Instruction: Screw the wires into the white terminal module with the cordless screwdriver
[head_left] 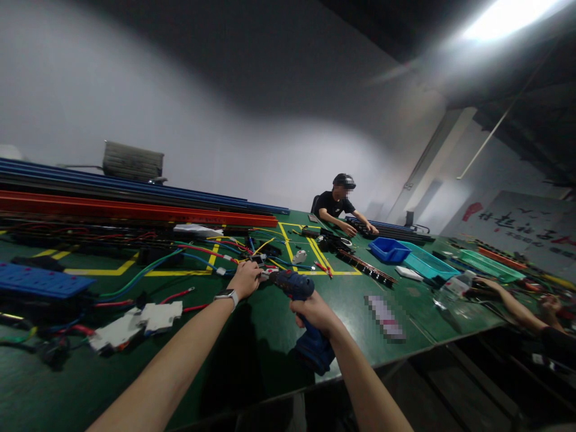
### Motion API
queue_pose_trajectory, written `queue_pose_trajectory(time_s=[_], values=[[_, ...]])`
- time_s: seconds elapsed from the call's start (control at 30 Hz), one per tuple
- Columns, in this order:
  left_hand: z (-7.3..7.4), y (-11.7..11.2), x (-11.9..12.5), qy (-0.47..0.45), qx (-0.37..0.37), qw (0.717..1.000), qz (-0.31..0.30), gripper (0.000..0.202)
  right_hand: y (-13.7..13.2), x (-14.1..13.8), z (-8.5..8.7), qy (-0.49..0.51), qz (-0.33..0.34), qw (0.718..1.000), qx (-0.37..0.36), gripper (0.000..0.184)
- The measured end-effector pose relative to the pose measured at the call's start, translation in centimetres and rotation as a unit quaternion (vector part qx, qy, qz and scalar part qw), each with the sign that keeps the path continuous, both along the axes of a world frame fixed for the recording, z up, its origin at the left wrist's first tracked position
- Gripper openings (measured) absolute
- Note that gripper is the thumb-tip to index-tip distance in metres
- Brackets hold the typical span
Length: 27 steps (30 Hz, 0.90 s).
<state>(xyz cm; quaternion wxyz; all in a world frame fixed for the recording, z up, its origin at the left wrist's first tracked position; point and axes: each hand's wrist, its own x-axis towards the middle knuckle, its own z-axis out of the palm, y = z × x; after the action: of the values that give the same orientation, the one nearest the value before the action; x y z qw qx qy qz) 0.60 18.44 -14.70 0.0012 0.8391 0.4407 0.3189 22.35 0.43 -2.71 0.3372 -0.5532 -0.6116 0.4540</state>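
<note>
My right hand [315, 312] is wrapped round the grip of a blue cordless drill [300, 300], whose nose points left toward a small white part [269, 273] on the green table [252, 348]. My left hand [245, 279], with a watch on the wrist, is closed over that small part beside the drill's tip; what its fingers pinch is too small to name. Red, blue and green wires [198, 255] lie just beyond both hands.
White breaker-like blocks [135, 321] and a blue strip [38, 279] lie at the left. Long red and blue rails [135, 207] run along the back. A seated person [337, 204] works at the far end; blue and teal bins [405, 255] stand right, where another person's arm [513, 306] rests.
</note>
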Motion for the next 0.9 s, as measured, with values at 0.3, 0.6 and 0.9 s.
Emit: queue_pose_trajectory(time_s=[0.3, 0.6, 0.9], values=[[-0.20, 0.05, -0.01, 0.008, 0.004, 1.000, 0.007, 0.021, -0.01, -0.01, 0.06, -0.008, -0.008, 1.000, -0.006, 0.012], [-0.04, -0.02, 0.01, 0.000, 0.007, 1.000, 0.003, 0.021, 0.25, 0.15, -0.30, -0.002, 0.004, 1.000, 0.007, 0.014], [0.03, -0.01, 0.04, 0.002, 0.000, 1.000, 0.004, 0.021, 0.18, 0.09, -0.04, -0.007, 0.007, 1.000, 0.000, 0.017]])
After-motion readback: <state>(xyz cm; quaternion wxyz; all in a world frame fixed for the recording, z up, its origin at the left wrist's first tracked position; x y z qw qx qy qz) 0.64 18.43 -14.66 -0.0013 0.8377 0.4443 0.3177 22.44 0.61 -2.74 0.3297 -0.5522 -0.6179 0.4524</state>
